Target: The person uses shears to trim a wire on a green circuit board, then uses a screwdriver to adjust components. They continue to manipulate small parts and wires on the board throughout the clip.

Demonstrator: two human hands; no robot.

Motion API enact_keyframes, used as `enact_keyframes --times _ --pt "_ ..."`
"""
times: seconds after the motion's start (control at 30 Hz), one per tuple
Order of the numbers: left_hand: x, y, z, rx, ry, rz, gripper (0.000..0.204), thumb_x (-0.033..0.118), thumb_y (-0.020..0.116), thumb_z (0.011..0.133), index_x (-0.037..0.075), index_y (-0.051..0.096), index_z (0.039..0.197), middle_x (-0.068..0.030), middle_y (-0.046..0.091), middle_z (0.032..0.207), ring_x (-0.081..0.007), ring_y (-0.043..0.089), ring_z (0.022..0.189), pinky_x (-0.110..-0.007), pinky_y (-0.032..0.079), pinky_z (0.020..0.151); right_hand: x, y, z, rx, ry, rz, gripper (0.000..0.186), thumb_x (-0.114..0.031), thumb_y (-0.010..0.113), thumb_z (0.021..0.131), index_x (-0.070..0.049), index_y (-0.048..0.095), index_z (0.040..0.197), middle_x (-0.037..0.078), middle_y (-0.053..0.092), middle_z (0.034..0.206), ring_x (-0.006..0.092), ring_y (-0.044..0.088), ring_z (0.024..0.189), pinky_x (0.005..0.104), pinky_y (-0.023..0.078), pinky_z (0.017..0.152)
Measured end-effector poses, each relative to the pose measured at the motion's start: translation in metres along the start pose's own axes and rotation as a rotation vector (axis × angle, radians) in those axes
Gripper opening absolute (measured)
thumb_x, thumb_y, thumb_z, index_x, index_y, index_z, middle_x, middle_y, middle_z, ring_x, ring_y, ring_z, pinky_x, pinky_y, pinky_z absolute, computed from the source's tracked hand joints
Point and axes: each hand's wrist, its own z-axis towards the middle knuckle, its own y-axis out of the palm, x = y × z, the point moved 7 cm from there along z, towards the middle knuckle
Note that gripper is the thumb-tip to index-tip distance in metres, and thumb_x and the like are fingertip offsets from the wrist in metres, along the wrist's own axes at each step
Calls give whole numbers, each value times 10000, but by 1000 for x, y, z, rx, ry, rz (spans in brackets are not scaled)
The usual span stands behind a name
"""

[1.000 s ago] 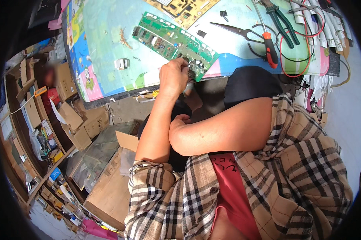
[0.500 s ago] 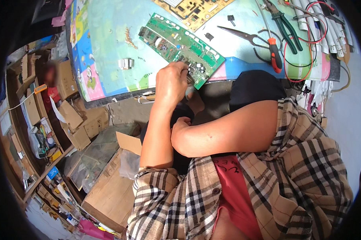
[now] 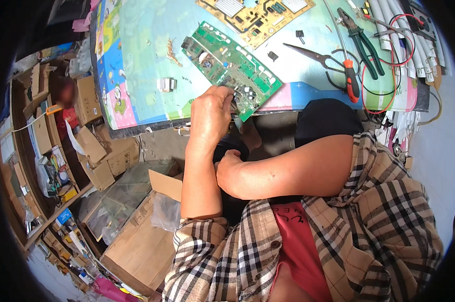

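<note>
A long green circuit board (image 3: 257,80) lies slanted on the table, its near corner sticking out past the front edge. My left hand (image 3: 211,115) is closed in a pinch over the board's near left edge, among dark and silvery components (image 3: 245,93). Whatever sits between those fingertips is too hidden to name. Lower down, my right hand (image 3: 229,162) is tucked behind the left forearm, low in front of my body. Only its knuckles and a bit of thumb show, so its fingers and anything in them are hidden.
A tan circuit board (image 3: 257,36) lies at the far side of the patterned mat (image 3: 142,60). To the right are scissors (image 3: 313,54), an orange-handled screwdriver (image 3: 352,83), green-handled pliers (image 3: 361,43) and red and black leads. Cardboard boxes (image 3: 119,156) stand below left, beside loaded shelves.
The whole view has shifted slightly, and table things sit a little lower. My left hand stays pinched at the board's near edge, with its fingers shifted a little. My right hand looks unchanged.
</note>
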Motion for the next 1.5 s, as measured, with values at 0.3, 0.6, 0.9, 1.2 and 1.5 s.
enact_keyframes --times 0.3,0.6,0.9,1.2,1.5 --pt "3 4 -1 -66 5 13 106 16 622 786 12 661 885 -171 626 807 -353 616 741 -378 483 664 0 1 1 3 10 -20 481 -257 715 727 -90 619 1168 94 538 1239 248 516 1123 491 442 811" --pt "-1 14 -1 -161 57 38 134 9 626 757 24 662 885 -161 638 837 -363 615 764 -400 491 687 5 -9 -5 23 9 31 425 -202 701 736 -81 636 1138 96 547 1252 257 567 1071 466 468 766" --pt "-37 -1 -5 -150 18 -28 196 9 654 681 22 658 877 -182 632 825 -361 618 778 -387 496 677 78 -93 -93 521 -278 504 258 -213 543 858 21 644 902 202 641 775 336 631 783 424 487 686" --pt "-30 -48 -2 128 -65 -328 94 49 615 796 -15 629 863 -137 614 784 -267 603 718 -335 462 660 224 -93 -144 1058 854 535 443 -311 560 887 94 596 1062 278 613 1007 388 597 996 443 467 862" --pt "-37 -38 11 130 -134 -648 120 99 636 802 -9 650 853 -59 616 756 -144 567 684 -299 457 630 264 -65 -121 1083 364 1408 338 -166 546 908 42 552 1174 109 637 1054 144 600 903 267 462 806"
